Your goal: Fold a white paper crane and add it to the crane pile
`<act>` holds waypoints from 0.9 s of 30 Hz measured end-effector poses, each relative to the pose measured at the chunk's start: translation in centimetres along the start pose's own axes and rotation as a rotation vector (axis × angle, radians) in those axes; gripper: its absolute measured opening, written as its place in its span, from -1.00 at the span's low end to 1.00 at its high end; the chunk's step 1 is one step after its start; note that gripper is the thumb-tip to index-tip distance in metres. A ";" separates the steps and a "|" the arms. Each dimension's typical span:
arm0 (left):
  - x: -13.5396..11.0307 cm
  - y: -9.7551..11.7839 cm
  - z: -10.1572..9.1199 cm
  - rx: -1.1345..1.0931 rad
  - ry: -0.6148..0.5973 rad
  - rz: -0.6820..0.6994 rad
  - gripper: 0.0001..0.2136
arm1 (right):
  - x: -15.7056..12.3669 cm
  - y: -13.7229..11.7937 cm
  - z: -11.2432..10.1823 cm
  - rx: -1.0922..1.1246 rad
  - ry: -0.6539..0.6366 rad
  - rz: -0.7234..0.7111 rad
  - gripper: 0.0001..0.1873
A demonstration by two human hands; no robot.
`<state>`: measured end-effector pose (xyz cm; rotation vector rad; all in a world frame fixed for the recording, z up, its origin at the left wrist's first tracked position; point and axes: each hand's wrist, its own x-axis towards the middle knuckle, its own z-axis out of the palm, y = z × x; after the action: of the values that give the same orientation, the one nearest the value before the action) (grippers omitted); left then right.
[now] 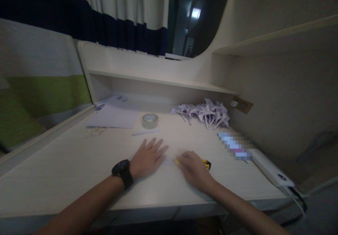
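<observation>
My left hand (pixel 148 158), with a black watch (pixel 123 173) on its wrist, lies flat on the white desk, palm down, fingers stretched out. To its right, my right hand (pixel 194 169) is closed around what looks like a yellow-and-black utility knife (pixel 207 164). Its black and yellow end sticks out behind the hand, and a blurred yellow bit shows at the fingertips. The blade is not visible. A faint pale patch, maybe paper, lies between the hands. Beyond the left hand are a thin white paper stick (pixel 146 133) and a roll of clear tape (pixel 149 121).
White paper sheets (pixel 116 113) lie at the back left, with tangled thin strands (pixel 95 132) before them. Several paper pinwheels (pixel 206 113) are heaped at the back right. A blurred-out phone-like object (pixel 235 146) and a white power strip (pixel 270 168) with cables line the right side.
</observation>
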<state>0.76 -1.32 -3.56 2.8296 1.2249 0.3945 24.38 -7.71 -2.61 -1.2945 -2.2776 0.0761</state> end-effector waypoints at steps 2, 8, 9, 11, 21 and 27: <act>0.0 0.0 0.0 -0.005 0.003 0.004 -0.51 | 0.0 0.0 0.0 0.003 0.004 -0.004 -0.81; 0.0 -0.1 0.1 -0.013 -0.004 -0.001 -0.49 | -0.1 -0.1 0.1 0.013 0.003 -0.006 -0.80; 0.0 -0.1 0.1 -0.010 -0.003 -0.001 -0.49 | -0.1 -0.1 0.1 0.013 0.005 -0.004 -0.80; 0.0 -0.1 0.1 -0.009 -0.002 0.001 -0.49 | -0.1 0.0 0.2 0.016 0.006 -0.005 -0.81; 0.0 -0.3 -0.1 0.015 -0.031 0.031 -0.54 | 0.3 0.9 0.4 0.087 0.051 -0.095 -0.79; 0.2 -0.6 -0.1 0.030 -0.048 0.060 -0.53 | 1.1 1.6 0.5 0.121 0.024 -0.128 -0.80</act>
<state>0.41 -0.81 -3.46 2.8892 1.1492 0.3111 24.97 -5.82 -3.05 -1.0804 -2.2922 0.1504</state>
